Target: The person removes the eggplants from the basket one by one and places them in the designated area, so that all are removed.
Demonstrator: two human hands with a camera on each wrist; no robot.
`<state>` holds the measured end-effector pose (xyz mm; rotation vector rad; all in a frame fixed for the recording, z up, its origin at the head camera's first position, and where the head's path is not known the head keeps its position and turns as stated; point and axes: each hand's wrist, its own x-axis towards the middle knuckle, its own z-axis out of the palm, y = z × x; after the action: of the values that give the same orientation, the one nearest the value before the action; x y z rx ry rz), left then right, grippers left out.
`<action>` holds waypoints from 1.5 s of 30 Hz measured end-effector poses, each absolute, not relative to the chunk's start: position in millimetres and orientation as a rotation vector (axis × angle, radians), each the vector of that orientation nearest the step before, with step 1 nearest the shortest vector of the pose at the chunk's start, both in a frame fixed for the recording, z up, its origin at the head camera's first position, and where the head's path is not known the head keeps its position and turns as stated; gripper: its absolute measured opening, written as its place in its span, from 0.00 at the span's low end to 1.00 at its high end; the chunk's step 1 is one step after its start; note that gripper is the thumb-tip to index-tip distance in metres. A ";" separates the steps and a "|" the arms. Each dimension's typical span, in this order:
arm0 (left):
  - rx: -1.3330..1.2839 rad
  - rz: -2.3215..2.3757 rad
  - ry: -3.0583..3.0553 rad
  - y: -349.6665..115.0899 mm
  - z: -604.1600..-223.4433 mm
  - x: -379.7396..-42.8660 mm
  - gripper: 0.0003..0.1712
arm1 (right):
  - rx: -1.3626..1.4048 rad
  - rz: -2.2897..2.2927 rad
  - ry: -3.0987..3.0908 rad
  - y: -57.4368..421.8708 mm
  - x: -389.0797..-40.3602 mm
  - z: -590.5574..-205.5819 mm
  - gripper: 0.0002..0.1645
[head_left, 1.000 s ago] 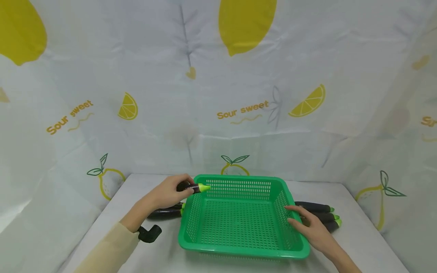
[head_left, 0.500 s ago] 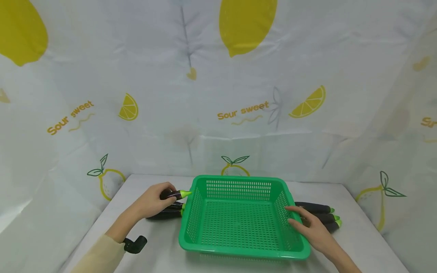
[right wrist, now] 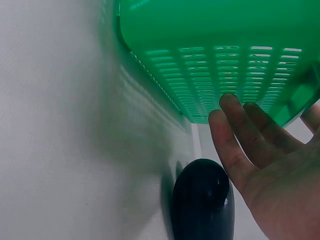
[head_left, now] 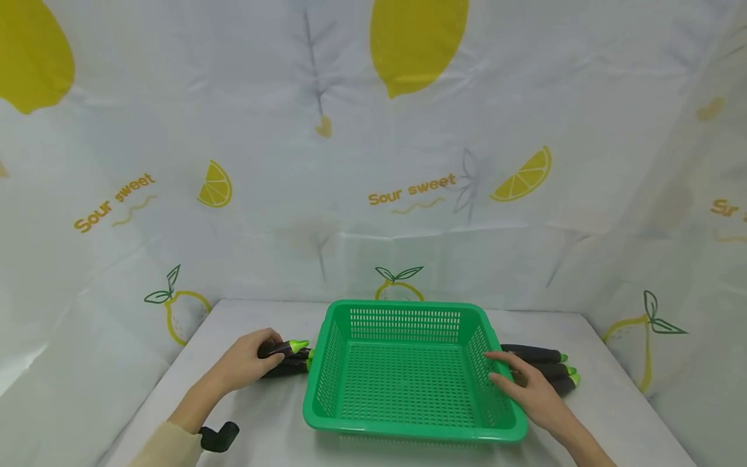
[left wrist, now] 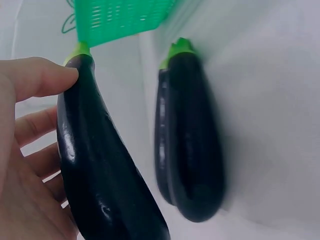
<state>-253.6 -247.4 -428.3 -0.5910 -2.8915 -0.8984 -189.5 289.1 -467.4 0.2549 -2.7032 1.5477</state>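
My left hand (head_left: 242, 362) holds a dark eggplant with a green stem end (left wrist: 107, 165), its thumb near the stem, raised above the table left of the basket. Two more eggplants (left wrist: 195, 135) lie side by side under it. My right hand (head_left: 537, 392) grips the right rim of a green plastic basket (head_left: 403, 429); in the head view its thumb and a finger reach over the rim, while the right wrist view shows other fingers (right wrist: 242, 125) against the outer wall. Nothing lies inside the basket.
Several eggplants (head_left: 533, 353) lie on the white table (head_left: 607, 402) right of the basket, partly hidden by my right hand. One blunt end (right wrist: 202, 200) shows close below that hand. A lemon-printed sheet (head_left: 327, 194) hangs behind the table.
My left hand has moved left and down with the eggplant, from over the basket's left rim to above the two lying eggplants. The right hand and basket have stayed put.
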 end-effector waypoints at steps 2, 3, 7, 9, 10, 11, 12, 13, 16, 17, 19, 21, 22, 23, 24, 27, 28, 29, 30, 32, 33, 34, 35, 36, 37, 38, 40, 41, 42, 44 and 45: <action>-0.577 -0.891 -2.898 -247.9 -433.5 -252.3 0.11 | 0.255 1.542 -2.703 289.4 -189.5 -467.4 0.30; -0.579 -0.889 -2.900 -247.9 -435.6 -251.6 0.11 | 0.256 1.538 -2.702 289.5 -189.4 -467.6 0.30; -0.590 -0.858 -2.913 -245.5 -444.2 -248.0 0.11 | 0.262 1.531 -2.695 290.1 -188.8 -468.8 0.29; -0.588 -0.825 -2.920 -242.8 -448.9 -246.1 0.11 | 0.265 1.534 -2.693 290.2 -188.7 -468.9 0.29; -0.581 -0.810 -2.925 -241.1 -451.3 -245.1 0.11 | 0.266 1.534 -2.692 290.3 -188.7 -469.0 0.29; -0.575 -0.795 -2.929 -239.3 -453.9 -244.4 0.10 | 0.267 1.538 -2.692 290.3 -188.8 -469.0 0.29; -0.563 -0.773 -2.934 -237.3 -456.7 -243.7 0.11 | 0.266 1.542 -2.692 290.4 -188.7 -468.9 0.29; -0.550 -0.759 -2.940 -235.2 -459.0 -242.8 0.11 | 0.264 1.545 -2.693 290.4 -188.6 -468.4 0.30; -0.520 -0.669 -2.962 -230.4 -466.5 -241.8 0.13 | 0.261 1.544 -2.700 290.1 -188.2 -467.3 0.30; -0.519 -0.627 -2.968 -229.3 -469.1 -242.0 0.13 | 0.265 1.543 -2.702 289.8 -187.9 -466.9 0.30; -0.532 -0.539 -2.973 -227.6 -473.8 -242.7 0.14 | 0.264 1.530 -2.708 289.0 -187.2 -466.1 0.30; -0.559 -0.464 -2.961 -226.1 -478.0 -243.6 0.15 | 0.268 1.523 -2.711 288.4 -186.8 -465.6 0.29; -0.569 -0.431 -2.954 -225.4 -480.4 -244.1 0.15 | 0.269 1.518 -2.711 288.3 -186.9 -465.7 0.29; -0.575 -0.398 -2.945 -224.7 -482.6 -244.5 0.15 | 0.268 1.520 -2.710 288.0 -187.0 -465.7 0.29; -0.578 -0.368 -2.936 -224.1 -484.8 -244.9 0.15 | 0.263 1.520 -2.709 288.0 -187.2 -466.1 0.29; -0.575 -0.301 -2.915 -222.4 -489.7 -245.2 0.15 | 0.264 1.532 -2.703 288.1 -188.3 -467.7 0.29; -0.572 -0.282 -2.911 -222.0 -490.9 -245.2 0.15 | 0.264 1.535 -2.701 288.1 -188.6 -468.2 0.29; -0.569 -0.260 -2.910 -221.7 -491.7 -245.1 0.15 | 0.264 1.540 -2.699 288.0 -188.8 -468.6 0.29; -0.570 -0.243 -2.905 -221.4 -492.2 -245.1 0.16 | 0.263 1.544 -2.697 288.0 -188.9 -468.9 0.29; -0.575 -0.207 -2.894 -220.6 -492.3 -244.9 0.17 | 0.264 1.548 -2.697 287.7 -189.2 -468.6 0.30; -0.572 -0.194 -2.893 -220.3 -492.5 -244.9 0.18 | 0.263 1.553 -2.696 287.6 -189.1 -468.1 0.30; -0.573 -0.180 -2.886 -219.9 -492.3 -244.8 0.19 | 0.264 1.552 -2.698 287.6 -189.3 -467.7 0.30; -0.574 -0.169 -2.881 -219.5 -492.2 -244.9 0.20 | 0.261 1.555 -2.698 287.6 -189.4 -467.5 0.30; -0.575 -0.164 -2.876 -219.3 -492.0 -244.9 0.21 | 0.260 1.557 -2.701 287.6 -189.5 -467.0 0.30; -0.574 -0.167 -2.874 -219.0 -491.7 -244.6 0.21 | 0.255 1.561 -2.704 287.7 -189.5 -466.8 0.31; -0.572 -0.172 -2.872 -218.9 -491.6 -244.5 0.21 | 0.254 1.563 -2.710 287.7 -189.5 -466.4 0.31; -0.566 -0.185 -2.863 -218.9 -490.7 -244.3 0.21 | 0.248 1.554 -2.718 287.7 -189.5 -466.8 0.32; -0.562 -0.196 -2.855 -218.8 -489.8 -243.9 0.20 | 0.241 1.551 -2.720 287.7 -189.3 -466.9 0.32; -0.559 -0.210 -2.843 -218.6 -488.9 -243.1 0.18 | 0.235 1.533 -2.729 287.8 -188.9 -466.9 0.33; -0.555 -0.243 -2.804 -218.3 -486.7 -241.2 0.15 | 0.218 1.496 -2.746 288.4 -187.6 -466.9 0.34; -0.553 -0.262 -2.781 -218.0 -485.5 -240.1 0.13 | 0.206 1.475 -2.756 288.7 -187.0 -466.8 0.35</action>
<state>-240.1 -218.0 -485.5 -0.5529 -2.7814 -0.2620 -187.0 288.7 -466.8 0.2057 -2.7563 1.4749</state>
